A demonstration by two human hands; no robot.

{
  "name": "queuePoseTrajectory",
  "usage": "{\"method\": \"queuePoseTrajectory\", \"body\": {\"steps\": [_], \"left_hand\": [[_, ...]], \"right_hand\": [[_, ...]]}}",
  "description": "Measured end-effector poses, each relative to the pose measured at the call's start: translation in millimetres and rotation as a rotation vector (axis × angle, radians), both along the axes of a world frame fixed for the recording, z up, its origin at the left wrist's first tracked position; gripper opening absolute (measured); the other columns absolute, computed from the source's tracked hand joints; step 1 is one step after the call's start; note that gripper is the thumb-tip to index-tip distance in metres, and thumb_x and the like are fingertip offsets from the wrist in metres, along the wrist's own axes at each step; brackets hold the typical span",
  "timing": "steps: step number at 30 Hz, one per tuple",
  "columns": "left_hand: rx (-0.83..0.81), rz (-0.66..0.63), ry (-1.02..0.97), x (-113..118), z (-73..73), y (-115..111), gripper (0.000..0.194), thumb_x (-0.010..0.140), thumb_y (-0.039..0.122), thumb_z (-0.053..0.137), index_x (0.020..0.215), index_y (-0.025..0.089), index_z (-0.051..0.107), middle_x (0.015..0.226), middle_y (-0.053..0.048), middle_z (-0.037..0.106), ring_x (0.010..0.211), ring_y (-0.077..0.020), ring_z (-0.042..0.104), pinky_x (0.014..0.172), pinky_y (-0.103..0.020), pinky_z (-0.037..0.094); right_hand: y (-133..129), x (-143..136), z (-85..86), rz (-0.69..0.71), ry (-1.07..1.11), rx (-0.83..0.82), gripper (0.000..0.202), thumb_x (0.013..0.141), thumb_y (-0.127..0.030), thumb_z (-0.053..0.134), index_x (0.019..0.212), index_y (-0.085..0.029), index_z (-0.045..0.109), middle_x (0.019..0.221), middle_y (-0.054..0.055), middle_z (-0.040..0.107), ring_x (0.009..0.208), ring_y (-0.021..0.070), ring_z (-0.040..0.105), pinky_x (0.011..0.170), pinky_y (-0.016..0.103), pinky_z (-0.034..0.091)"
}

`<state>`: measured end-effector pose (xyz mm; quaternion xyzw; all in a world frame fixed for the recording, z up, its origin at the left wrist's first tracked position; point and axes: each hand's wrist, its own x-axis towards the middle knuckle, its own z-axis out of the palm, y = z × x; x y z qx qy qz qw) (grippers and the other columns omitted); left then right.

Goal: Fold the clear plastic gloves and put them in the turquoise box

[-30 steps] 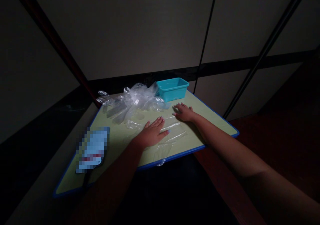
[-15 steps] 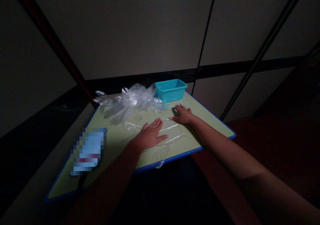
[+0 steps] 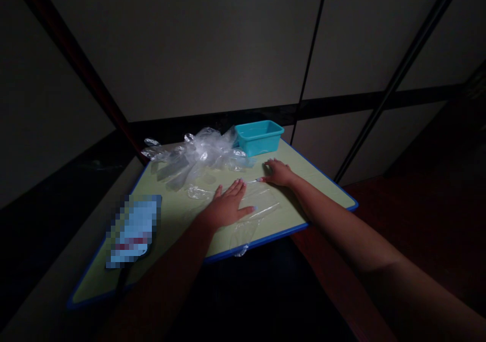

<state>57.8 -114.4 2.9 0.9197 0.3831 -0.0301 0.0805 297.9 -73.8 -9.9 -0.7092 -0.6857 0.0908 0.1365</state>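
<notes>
Nearest, the film's [image 3: 261, 200] narrow tail is draped over the blue edge of the table [image 3: 311, 182], below the left hand [image 3: 227, 208], and is pointed toward the wearer. To the left of that hand, beyond the forearm, a blue item [image 3: 134, 228] is laid at a slant; its details are blurred out.

The left hand is laid palm down on the film, its fingers close together and directed away and slightly right, the thumb held wide; nothing is clasped. The film is spread flat beneath and to both sides of this palm. Its long axis appears to be set crosswise, though its outline is partly covered; its creases are slanted up to the right.

Just beyond, to the right, the right hand [image 3: 278, 172] is held open, with fingers bent and thumb apart, the thumb tip brought to the film's far edge. Whether the film is pressed by it cannot be told.

Beyond the left fingertips, a crumpled pile [image 3: 205, 152] of clear plastic is heaped. Beside it, past the right hand, a turquoise tub [image 3: 260, 142] is stood upright, backed by the panelled wall [image 3: 212, 53].
</notes>
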Motion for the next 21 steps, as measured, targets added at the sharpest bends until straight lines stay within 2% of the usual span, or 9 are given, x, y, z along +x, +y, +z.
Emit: {"method": "queuePoseTrajectory", "body": {"steps": [6, 11, 13, 15, 18, 21], "left_hand": [[-0.026, -0.03, -0.039, -1, 1.2, 1, 0.074, 0.087, 0.065, 0.021, 0.146, 0.021, 0.013, 0.152, -0.007, 0.006, 0.14, -0.0219, 0.005, 0.109, -0.05, 0.004], [-0.034, 0.001, -0.028, -1, 3.6, 1, 0.072, 0.088, 0.063, 0.02, 0.146, 0.02, 0.013, 0.152, -0.007, 0.006, 0.14, -0.0225, 0.005, 0.109, -0.053, 0.005], [-0.032, 0.009, -0.026, -1, 3.4, 1, 0.072, 0.088, 0.063, 0.02, 0.146, 0.02, 0.013, 0.152, -0.007, 0.006, 0.14, -0.0225, 0.005, 0.108, -0.053, 0.005], [-0.023, 0.012, -0.027, 0, 2.3, 1, 0.072, 0.088, 0.063, 0.021, 0.145, 0.02, 0.014, 0.152, -0.008, 0.007, 0.14, -0.0227, 0.005, 0.108, -0.053, 0.006], [-0.005, 0.013, -0.034, 0, 0.2, 2, 0.07, 0.089, 0.061, 0.021, 0.145, 0.02, 0.015, 0.152, -0.008, 0.008, 0.14, -0.0224, 0.006, 0.109, -0.052, 0.008], [-0.004, 0.011, -0.038, 0, -0.5, 2, 0.07, 0.089, 0.061, 0.021, 0.145, 0.019, 0.016, 0.152, -0.009, 0.008, 0.14, -0.0223, 0.006, 0.109, -0.052, 0.008]], "right_hand": [[-1, -1, 1.8, -0.014, 0.008, 0.035, 0.08, 0.067, -0.061, 0.065, 0.132, -0.022, 0.041, 0.144, 0.015, 0.033, 0.134, 0.0317, 0.025, 0.101, 0.057, 0.026], [-2, -2, 4.0, -0.051, 0.023, 0.081, 0.082, 0.067, -0.052, 0.069, 0.135, -0.019, 0.038, 0.141, 0.016, 0.038, 0.129, 0.0315, 0.034, 0.1, 0.053, 0.031], [-3, -4, 4.8, -0.062, 0.039, 0.128, 0.076, 0.071, -0.051, 0.066, 0.134, -0.02, 0.039, 0.14, 0.015, 0.04, 0.127, 0.0314, 0.036, 0.099, 0.053, 0.032], [-5, -7, 5.8, -0.055, 0.065, 0.197, 0.063, 0.081, -0.049, 0.056, 0.133, -0.019, 0.04, 0.142, 0.014, 0.038, 0.129, 0.0294, 0.035, 0.101, 0.051, 0.031], [-10, -12, 8.7, 0.073, 0.099, 0.236, 0.048, 0.092, -0.041, 0.036, 0.134, -0.017, 0.041, 0.145, 0.012, 0.033, 0.133, 0.0233, 0.029, 0.106, 0.045, 0.026], [-21, -19, 14.4, 0.308, 0.085, 0.117, 0.049, 0.095, -0.039, 0.029, 0.139, -0.021, 0.035, 0.15, 0.008, 0.023, 0.137, 0.0218, 0.02, 0.108, 0.048, 0.019]]}}
